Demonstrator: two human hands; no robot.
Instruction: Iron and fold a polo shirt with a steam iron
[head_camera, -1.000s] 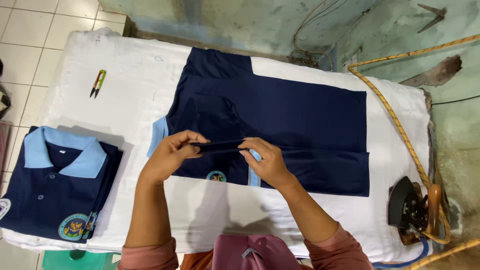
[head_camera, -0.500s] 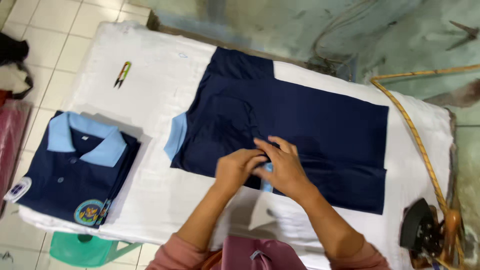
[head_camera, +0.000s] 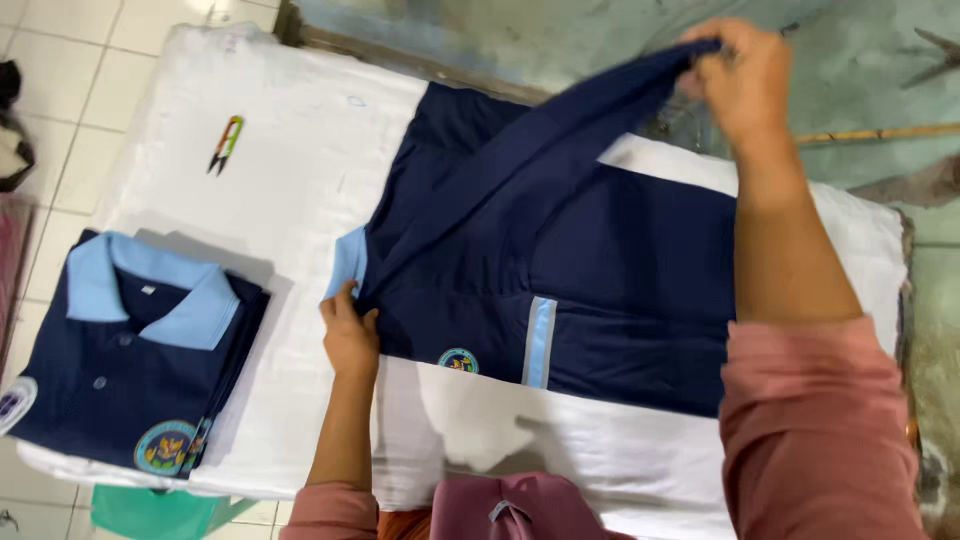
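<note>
A navy polo shirt (head_camera: 600, 270) with light blue trim lies spread on a white padded table (head_camera: 300, 180). My left hand (head_camera: 348, 335) presses down on the shirt near its light blue collar at the left edge. My right hand (head_camera: 738, 75) is raised at the top right, pinching a long fold of the shirt's fabric and lifting it off the table. A round badge (head_camera: 458, 360) and a light blue stripe (head_camera: 538, 340) show on the flat part near me.
A stack of folded navy polo shirts (head_camera: 130, 350) with light blue collars sits at the table's left front corner. Small thread snips (head_camera: 225, 143) lie near the far left. Tiled floor is at the left, a rough wall beyond the table.
My hands were together at the shirt's middle. Now the right hand has swung up and away with a fold of fabric, and the left has shifted to the collar.
</note>
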